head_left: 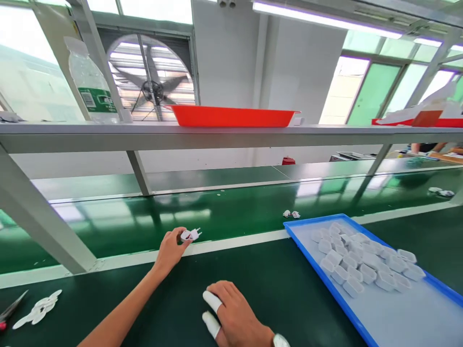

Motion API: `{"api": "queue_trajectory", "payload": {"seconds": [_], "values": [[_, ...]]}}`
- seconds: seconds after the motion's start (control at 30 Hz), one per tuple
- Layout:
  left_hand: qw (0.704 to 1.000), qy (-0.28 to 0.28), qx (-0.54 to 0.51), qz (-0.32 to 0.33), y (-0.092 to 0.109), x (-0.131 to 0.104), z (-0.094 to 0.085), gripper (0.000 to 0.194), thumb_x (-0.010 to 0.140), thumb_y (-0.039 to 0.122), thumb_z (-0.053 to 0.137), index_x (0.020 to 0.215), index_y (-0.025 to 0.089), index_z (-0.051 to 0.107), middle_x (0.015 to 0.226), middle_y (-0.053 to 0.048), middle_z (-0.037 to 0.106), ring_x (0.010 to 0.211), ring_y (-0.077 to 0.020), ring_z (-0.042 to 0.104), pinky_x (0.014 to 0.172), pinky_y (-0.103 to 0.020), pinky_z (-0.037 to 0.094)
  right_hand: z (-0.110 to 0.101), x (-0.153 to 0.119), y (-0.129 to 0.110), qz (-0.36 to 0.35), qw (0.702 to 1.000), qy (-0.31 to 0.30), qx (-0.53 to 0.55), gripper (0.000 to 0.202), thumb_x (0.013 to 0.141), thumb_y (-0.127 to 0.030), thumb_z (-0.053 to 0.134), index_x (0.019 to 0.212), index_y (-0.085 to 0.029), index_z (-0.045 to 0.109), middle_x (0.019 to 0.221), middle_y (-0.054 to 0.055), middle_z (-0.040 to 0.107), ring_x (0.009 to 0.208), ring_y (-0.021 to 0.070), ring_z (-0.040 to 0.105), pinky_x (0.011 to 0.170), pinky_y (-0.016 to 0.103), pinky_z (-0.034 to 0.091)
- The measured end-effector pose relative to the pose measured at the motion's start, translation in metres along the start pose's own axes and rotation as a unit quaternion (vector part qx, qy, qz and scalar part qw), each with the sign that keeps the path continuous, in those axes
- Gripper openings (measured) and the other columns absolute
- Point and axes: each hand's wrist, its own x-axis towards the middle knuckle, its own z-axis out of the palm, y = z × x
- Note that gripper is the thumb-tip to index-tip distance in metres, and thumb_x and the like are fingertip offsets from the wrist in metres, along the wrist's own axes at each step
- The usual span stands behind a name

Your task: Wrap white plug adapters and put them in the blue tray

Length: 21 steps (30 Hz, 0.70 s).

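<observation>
My left hand [170, 250] reaches forward to the near edge of the green conveyor belt [224, 212] and pinches a small white plug part [190, 234] with metal prongs. My right hand [231, 313] rests on the dark green worktable [282, 284], fingers curled, with white finger cots on two fingers and nothing in it that I can see. To its right a blue tray [398, 313] holds several white plastic plug housings [361, 262] in a loose pile.
Two small white parts [291, 214] lie on the belt, more [440, 192] at far right. White scraps [38, 308] and scissors [10, 308] sit at the left. An overhead shelf [217, 134] carries an orange tray [231, 116] and a water bottle [88, 82].
</observation>
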Motion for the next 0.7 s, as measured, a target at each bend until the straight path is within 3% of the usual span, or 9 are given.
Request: {"api": "queue_trajectory", "payload": {"seconds": [0.13, 0.2, 0.27, 0.33, 0.4, 0.47, 0.57, 0.7], "values": [[0.997, 0.027, 0.026, -0.071, -0.005, 0.036, 0.008, 0.023, 0.09, 0.03, 0.071, 0.105, 0.014, 0.066, 0.099, -0.006, 0.074, 0.087, -0.0215, 0.072, 0.084, -0.039, 0.058, 0.03, -0.013, 0.015, -0.029, 0.999, 0.011, -0.009, 0.021, 0.092, -0.017, 0.059, 0.112, -0.017, 0.063, 0.11, 0.014, 0.07, 0.098, 0.0268, 0.067, 0.084, 0.04, 0.063], [0.995, 0.037, 0.036, -0.088, -0.008, 0.04, 0.007, 0.022, 0.09, 0.03, 0.072, 0.104, 0.014, 0.066, 0.098, -0.006, 0.073, 0.086, -0.0205, 0.071, 0.083, -0.039, 0.058, 0.038, -0.015, 0.02, -0.008, 1.0, 0.008, -0.003, 0.019, 0.094, -0.015, 0.057, 0.112, -0.018, 0.063, 0.104, 0.012, 0.072, 0.092, 0.0244, 0.069, 0.079, 0.036, 0.063], [0.994, 0.051, 0.045, -0.091, -0.008, 0.034, 0.002, 0.034, 0.082, 0.03, 0.076, 0.109, 0.013, 0.065, 0.102, -0.01, 0.073, 0.09, -0.0251, 0.072, 0.084, -0.04, 0.058, 0.041, -0.016, 0.022, 0.003, 1.0, -0.001, 0.0, 0.017, 0.096, -0.015, 0.057, 0.111, -0.019, 0.064, 0.103, 0.011, 0.072, 0.092, 0.0233, 0.069, 0.078, 0.034, 0.063], [0.993, 0.07, 0.051, -0.077, -0.005, 0.019, -0.004, 0.053, 0.075, 0.033, 0.075, 0.121, 0.011, 0.061, 0.114, -0.017, 0.071, 0.1, -0.032, 0.07, 0.089, -0.045, 0.057, 0.042, -0.017, 0.021, -0.015, 1.0, -0.001, -0.012, 0.011, 0.097, -0.018, 0.058, 0.102, -0.021, 0.067, 0.105, 0.01, 0.072, 0.096, 0.0238, 0.067, 0.08, 0.035, 0.061], [0.995, 0.077, 0.045, -0.049, -0.001, -0.008, -0.007, 0.065, 0.077, 0.043, 0.067, 0.132, 0.011, 0.054, 0.126, -0.019, 0.066, 0.106, -0.0347, 0.067, 0.094, -0.051, 0.056, 0.04, -0.017, 0.02, -0.038, 0.999, -0.013, -0.036, 0.011, 0.097, -0.023, 0.06, 0.09, -0.021, 0.068, 0.108, 0.01, 0.071, 0.098, 0.0236, 0.065, 0.084, 0.036, 0.059], [0.998, 0.054, 0.02, -0.016, 0.0, -0.04, -0.006, 0.067, 0.08, 0.055, 0.06, 0.133, 0.014, 0.055, 0.115, -0.014, 0.069, 0.092, -0.0309, 0.07, 0.087, -0.049, 0.06, 0.035, -0.016, 0.019, -0.051, 0.995, -0.053, -0.069, 0.016, 0.096, -0.029, 0.064, 0.083, -0.02, 0.068, 0.111, 0.01, 0.069, 0.097, 0.0225, 0.062, 0.084, 0.035, 0.057], [0.994, 0.002, -0.021, 0.105, -0.009, -0.085, 0.002, 0.049, 0.081, 0.057, 0.065, 0.118, 0.025, 0.068, 0.101, -0.006, 0.074, 0.08, -0.0259, 0.074, 0.078, -0.041, 0.065, 0.017, -0.01, 0.016, -0.077, 0.981, -0.137, -0.11, 0.024, 0.091, -0.04, 0.069, 0.087, -0.016, 0.07, 0.119, 0.011, 0.066, 0.101, 0.0232, 0.059, 0.087, 0.034, 0.055], [0.975, -0.027, -0.029, 0.217, -0.029, -0.115, 0.013, 0.027, 0.085, 0.049, 0.064, 0.103, 0.035, 0.078, 0.113, -0.001, 0.078, 0.096, -0.027, 0.078, 0.086, -0.04, 0.067, -0.019, 0.006, 0.013, -0.04, 0.973, -0.161, -0.159, 0.021, 0.09, -0.032, 0.065, 0.097, -0.013, 0.07, 0.126, 0.011, 0.063, 0.109, 0.0245, 0.057, 0.095, 0.036, 0.051]]}}
